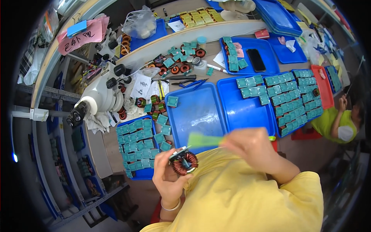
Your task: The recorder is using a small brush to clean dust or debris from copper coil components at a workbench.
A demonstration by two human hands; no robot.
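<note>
My left hand point(169, 185) is closed on a toroidal coil point(184, 164), wound with copper-brown wire and joined to a small circuit board along its upper left side. My right hand point(251, 149) grips a bright green brush point(205, 140), smeared by motion, whose wide end reaches toward the top of the coil. The brush's handle tip sticks out to the right past my fist. Beyond both hands lies a blue tray point(197, 116) with a single green-topped module point(172, 101) in its far left corner.
Blue trays with rows of green-topped modules stand left point(136, 145) and right point(288, 102). Pliers point(197, 83), loose coils point(175, 69) and a phone point(256, 60) lie farther back. A white microscope point(98, 98) stands at the left. Another person point(336, 121) sits at the far right.
</note>
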